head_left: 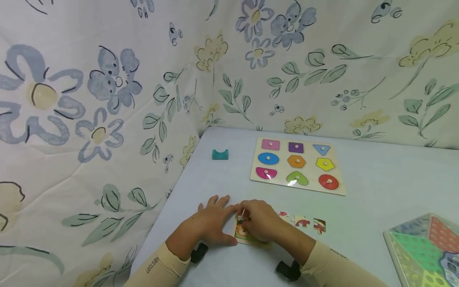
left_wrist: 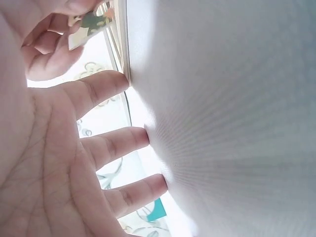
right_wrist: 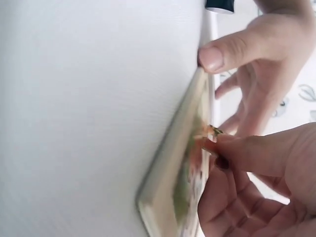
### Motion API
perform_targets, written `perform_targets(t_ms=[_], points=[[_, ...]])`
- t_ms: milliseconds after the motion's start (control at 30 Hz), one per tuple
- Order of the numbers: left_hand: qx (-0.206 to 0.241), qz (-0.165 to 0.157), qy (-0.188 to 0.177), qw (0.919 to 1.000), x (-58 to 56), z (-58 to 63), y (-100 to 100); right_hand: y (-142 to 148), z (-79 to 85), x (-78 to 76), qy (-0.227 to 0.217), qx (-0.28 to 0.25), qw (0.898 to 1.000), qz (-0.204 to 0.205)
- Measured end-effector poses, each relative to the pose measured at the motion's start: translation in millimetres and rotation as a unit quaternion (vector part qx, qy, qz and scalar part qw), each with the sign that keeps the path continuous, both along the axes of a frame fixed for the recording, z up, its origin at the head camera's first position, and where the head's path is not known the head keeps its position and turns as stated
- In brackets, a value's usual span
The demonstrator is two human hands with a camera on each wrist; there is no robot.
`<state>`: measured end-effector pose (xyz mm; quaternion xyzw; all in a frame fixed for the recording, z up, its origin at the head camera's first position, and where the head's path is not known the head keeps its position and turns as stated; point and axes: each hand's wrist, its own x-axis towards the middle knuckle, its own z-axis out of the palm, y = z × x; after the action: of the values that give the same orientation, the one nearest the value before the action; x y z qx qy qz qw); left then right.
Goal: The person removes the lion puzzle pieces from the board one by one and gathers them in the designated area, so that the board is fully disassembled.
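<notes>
A small jigsaw board [head_left: 241,232], showing an orange and green picture, lies on the table under both hands. My left hand [head_left: 214,224] is spread at its left side, its thumb [right_wrist: 213,58] at the near corner and its other fingertips down on the tabletop. Between thumb and fingers, my right hand [head_left: 263,219] pinches a small jigsaw piece [right_wrist: 211,144] close over the board. Part of the picture is hidden by the right hand. Just right of that hand lie loose jigsaw pieces [head_left: 302,221], and the outermost piece [head_left: 319,226] is reddish and dark.
Beyond the hands lies a wooden shape board [head_left: 279,183] with several colored knobbed shapes. A teal block [head_left: 220,155] with a curved notch stands at the far left. At the right edge lies a packaged multicolored pegboard-like item [head_left: 412,243]. Floral cloth [head_left: 244,131] hangs behind and at left.
</notes>
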<state>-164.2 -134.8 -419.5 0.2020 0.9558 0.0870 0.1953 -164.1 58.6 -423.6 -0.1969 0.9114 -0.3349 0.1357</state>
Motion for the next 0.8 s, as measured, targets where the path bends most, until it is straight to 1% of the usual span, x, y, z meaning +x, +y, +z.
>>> perform_targets(t_ms=[100, 167, 300, 467, 633, 800], points=[[-0.004, 0.001, -0.002, 1.0, 0.3, 0.7, 0, 5, 5.0, -1.4, -0.01, -0.022, 1.0, -0.002], [-0.009, 0.002, -0.001, 1.0, 0.5, 1.3, 1, 9, 10.6, -2.5, -0.015, -0.027, 1.0, -0.007], [-0.017, 0.002, 0.002, 0.9998, 1.2, 0.6, 2, 22, 23.8, -2.8, -0.018, -0.018, 0.999, -0.03], [-0.016, 0.002, 0.005, 0.9999, 1.2, -0.8, 4, 47, 34.7, 2.8, -0.011, 0.012, 0.998, -0.061], [-0.011, 0.006, 0.0, 0.9999, 0.8, -0.9, 4, 72, 34.0, 9.6, -0.015, 0.05, 0.994, -0.092], [-0.006, 0.005, -0.002, 1.0, 0.8, -1.3, 4, 88, 23.5, 13.6, -0.049, 0.058, 0.992, -0.098]])
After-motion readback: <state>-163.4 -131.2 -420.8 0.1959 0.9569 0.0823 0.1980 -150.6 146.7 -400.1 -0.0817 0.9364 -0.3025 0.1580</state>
